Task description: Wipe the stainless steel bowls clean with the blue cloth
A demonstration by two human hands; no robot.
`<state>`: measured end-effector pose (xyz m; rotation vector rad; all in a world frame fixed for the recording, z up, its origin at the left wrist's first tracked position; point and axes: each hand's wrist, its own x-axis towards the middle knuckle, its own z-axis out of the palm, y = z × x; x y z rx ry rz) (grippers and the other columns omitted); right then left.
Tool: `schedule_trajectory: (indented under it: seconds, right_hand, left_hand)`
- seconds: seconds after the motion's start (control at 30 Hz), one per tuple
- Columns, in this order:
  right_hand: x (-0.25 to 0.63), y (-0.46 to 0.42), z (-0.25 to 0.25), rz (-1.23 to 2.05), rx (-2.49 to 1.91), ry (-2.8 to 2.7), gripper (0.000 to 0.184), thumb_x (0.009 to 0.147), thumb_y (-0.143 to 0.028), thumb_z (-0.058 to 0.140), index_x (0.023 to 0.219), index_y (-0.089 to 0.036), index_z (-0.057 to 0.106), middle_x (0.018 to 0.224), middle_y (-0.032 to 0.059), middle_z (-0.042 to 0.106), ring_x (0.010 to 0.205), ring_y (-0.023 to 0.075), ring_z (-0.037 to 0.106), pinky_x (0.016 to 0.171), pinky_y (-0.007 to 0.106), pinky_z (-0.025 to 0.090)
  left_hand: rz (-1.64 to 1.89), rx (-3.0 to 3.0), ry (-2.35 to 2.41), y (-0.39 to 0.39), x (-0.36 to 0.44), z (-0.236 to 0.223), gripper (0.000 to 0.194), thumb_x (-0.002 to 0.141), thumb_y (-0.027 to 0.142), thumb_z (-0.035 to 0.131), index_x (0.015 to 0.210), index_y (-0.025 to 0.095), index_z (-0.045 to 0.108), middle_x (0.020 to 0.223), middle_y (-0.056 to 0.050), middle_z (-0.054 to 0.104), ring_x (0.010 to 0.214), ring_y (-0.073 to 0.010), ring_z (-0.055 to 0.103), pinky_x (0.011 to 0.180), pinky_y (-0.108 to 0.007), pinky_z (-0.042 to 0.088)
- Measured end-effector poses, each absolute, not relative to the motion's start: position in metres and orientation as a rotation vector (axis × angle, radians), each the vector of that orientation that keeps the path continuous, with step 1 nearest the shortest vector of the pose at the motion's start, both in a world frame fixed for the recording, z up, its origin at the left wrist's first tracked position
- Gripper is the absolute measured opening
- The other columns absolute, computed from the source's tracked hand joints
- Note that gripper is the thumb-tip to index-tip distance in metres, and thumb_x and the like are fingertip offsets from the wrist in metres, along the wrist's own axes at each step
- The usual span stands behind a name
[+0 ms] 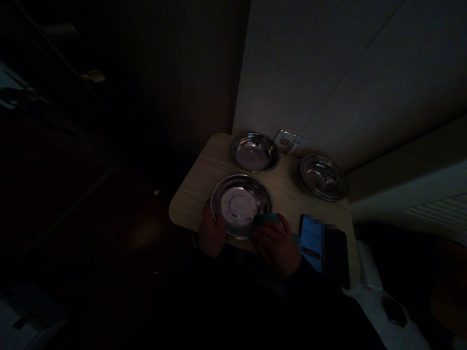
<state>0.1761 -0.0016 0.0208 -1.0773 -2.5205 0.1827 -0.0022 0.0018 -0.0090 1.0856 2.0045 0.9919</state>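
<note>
A shallow round stainless steel dish (235, 201) lies near the front edge of a small wooden table (195, 182). My left hand (212, 235) grips its rim at the lower left, thumb on the inner side. At the right side of the rim, my right hand (279, 248) presses a teal cloth (269, 218) to the dish, fingers closed over it. Behind stands a second steel dish (254, 154). Several more are stacked (324, 179) at the right rear. The scene is dim, so fine detail on the cloth is lost.
Just right of my right hand lies a phone (311, 240) with a lit screen, beside a dark flat object (336, 257). A wall socket (291, 142) sits behind the dishes. Walls border the table's rear. A white box (27, 316) stands at lower left.
</note>
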Motion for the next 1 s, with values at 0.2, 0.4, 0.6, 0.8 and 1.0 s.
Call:
schedule_trajectory:
  seconds: [0.2,0.4,0.6,0.8,1.0]
  right_hand:
    - [0.125,-0.007,0.017,0.211,-1.253,-2.468,0.007,0.079,-0.020,0.055,0.078,-0.021,0.063,0.077,0.0016,0.065,0.085,0.0189,0.054,0.101,0.044,0.023]
    - [0.155,-0.007,0.021,0.185,-1.209,-2.527,0.008,0.079,-0.020,0.055,0.078,-0.022,0.062,0.076,0.0000,0.064,0.084,0.0178,0.052,0.102,0.046,0.018]
    - [0.143,-0.004,0.019,0.291,-1.259,-2.487,0.009,0.079,-0.019,0.054,0.077,-0.023,0.063,0.075,0.0004,0.064,0.086,0.0183,0.053,0.100,0.044,0.021]
    - [0.150,-0.006,0.017,0.271,-1.220,-2.499,0.008,0.080,-0.020,0.055,0.079,-0.023,0.062,0.077,-0.0006,0.065,0.085,0.0175,0.053,0.102,0.044,0.018]
    - [0.145,-0.005,0.019,0.291,-1.275,-2.480,0.008,0.079,-0.020,0.055,0.078,-0.022,0.062,0.077,0.0006,0.065,0.086,0.0185,0.053,0.100,0.044,0.022]
  left_hand:
    - [0.970,1.085,2.021,0.004,0.002,-0.008,0.048,0.082,0.024,0.037,0.129,0.014,0.036,0.113,-0.014,0.059,0.105,-0.0256,0.055,0.085,-0.037,0.045]
    - [0.938,1.127,2.019,0.003,0.001,-0.005,0.049,0.084,0.027,0.035,0.131,0.015,0.034,0.112,-0.014,0.059,0.104,-0.0254,0.056,0.085,-0.036,0.044]
    - [0.891,1.145,2.071,0.002,0.006,-0.003,0.051,0.084,0.029,0.034,0.132,0.014,0.032,0.105,-0.014,0.062,0.102,-0.0273,0.057,0.083,-0.037,0.044]
    - [0.917,1.165,2.046,0.000,0.003,-0.002,0.050,0.084,0.029,0.034,0.131,0.013,0.034,0.101,-0.014,0.063,0.100,-0.0261,0.058,0.083,-0.036,0.045]
    - [0.894,1.189,2.067,0.001,0.006,0.000,0.050,0.084,0.031,0.034,0.132,0.015,0.033,0.101,-0.014,0.063,0.093,-0.0267,0.060,0.077,-0.036,0.046]
